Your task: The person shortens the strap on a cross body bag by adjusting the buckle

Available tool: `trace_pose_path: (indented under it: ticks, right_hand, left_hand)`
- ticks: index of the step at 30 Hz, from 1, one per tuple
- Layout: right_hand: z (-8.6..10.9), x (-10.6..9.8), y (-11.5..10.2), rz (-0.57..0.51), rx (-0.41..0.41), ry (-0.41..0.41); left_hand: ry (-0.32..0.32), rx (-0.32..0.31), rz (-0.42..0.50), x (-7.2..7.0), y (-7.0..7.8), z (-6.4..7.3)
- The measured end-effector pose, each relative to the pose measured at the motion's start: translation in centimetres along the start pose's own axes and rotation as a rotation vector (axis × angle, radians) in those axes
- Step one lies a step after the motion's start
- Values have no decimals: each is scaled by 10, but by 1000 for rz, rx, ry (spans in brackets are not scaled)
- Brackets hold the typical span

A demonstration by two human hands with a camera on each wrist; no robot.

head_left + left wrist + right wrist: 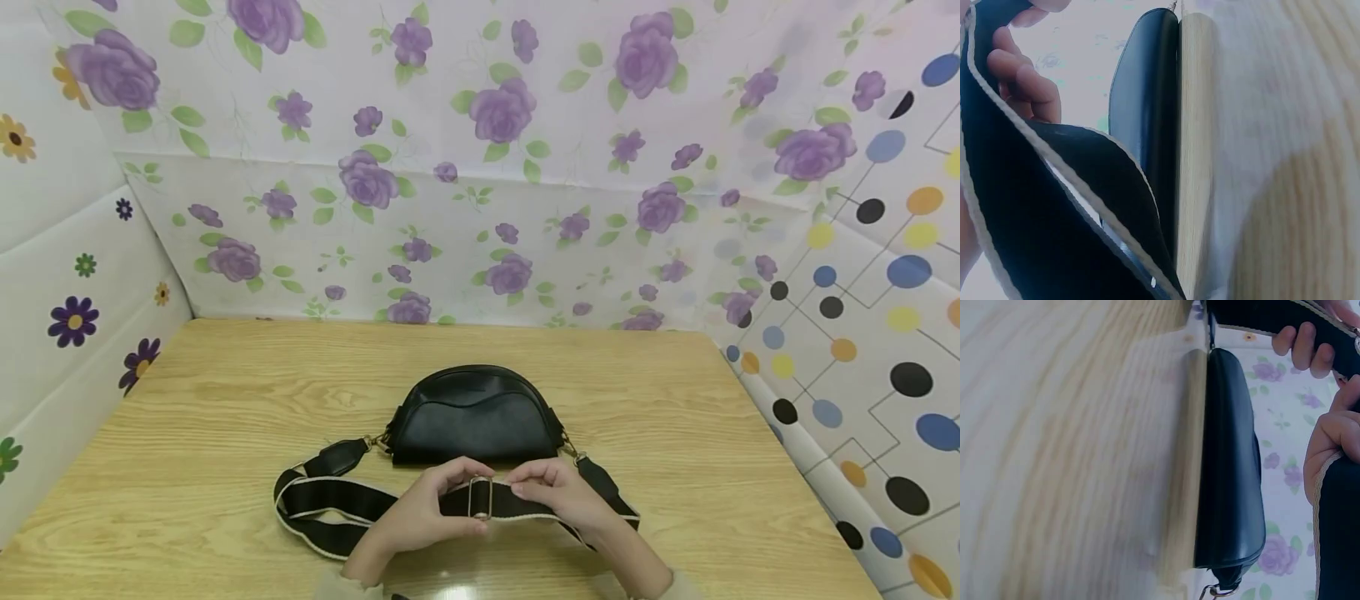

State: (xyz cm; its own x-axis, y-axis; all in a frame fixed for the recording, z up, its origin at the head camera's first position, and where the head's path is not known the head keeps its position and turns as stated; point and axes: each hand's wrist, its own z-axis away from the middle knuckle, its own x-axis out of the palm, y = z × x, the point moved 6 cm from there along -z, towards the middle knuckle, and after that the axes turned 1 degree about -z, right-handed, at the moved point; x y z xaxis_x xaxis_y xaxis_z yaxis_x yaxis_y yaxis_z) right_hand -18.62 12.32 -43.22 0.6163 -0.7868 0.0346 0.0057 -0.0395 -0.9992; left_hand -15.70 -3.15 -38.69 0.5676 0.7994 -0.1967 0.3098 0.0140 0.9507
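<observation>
A black half-moon handbag [476, 429] stands upright on the table, in front of both hands. Its wide black strap [330, 496], edged in cream, loops out on both sides through black leather tabs [342, 457]. My left hand [416, 512] grips a metal slide buckle [491, 500] on the strap, thumb at its lower end and fingers at the top. Close to the buckle, my right hand [562, 493] pinches the strap between thumb and fingers. In the right wrist view the strap [1341, 531] hangs down below the right hand [1335, 434].
Metal clasps [572, 448] join the tabs to the bag's sides. The wood-grain table [262, 375] runs back to a flowered cloth [450, 217]. Patterned cloths also hang at the left [45, 250] and at the right [847, 300].
</observation>
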Motion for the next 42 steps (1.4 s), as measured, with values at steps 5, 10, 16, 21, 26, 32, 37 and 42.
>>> trace_pose_path:
  ticks: [5, 10, 16, 21, 26, 32, 37, 42]
  right_hand:
    - [0, 0, -2, 16, 13, 38]
    - [0, 0, 0, -8, 78, 92]
    - [2, 1, 4, -58, 139, 119]
    - [1, 3, 3, -82, 139, 112]
    - [0, 8, 1, -74, 127, 95]
    - [-1, 9, 0, -59, 106, 106]
    - [-1, 9, 2, -72, 121, 71]
    - [1, 8, 2, -92, 113, -11]
  left_hand:
    - [-4, 16, 9, 0, 1, 0]
    - [7, 25, 12, 1, 0, -1]
    - [9, 7, 13, 2, -6, -2]
    - [7, -12, -3, 3, -10, -3]
    - [-14, 31, -2, 6, -5, -4]
    - [-19, 76, 71, 7, -23, -4]
    - [0, 121, 95, 5, -24, -4]
    - [14, 124, 111, 3, -21, -4]
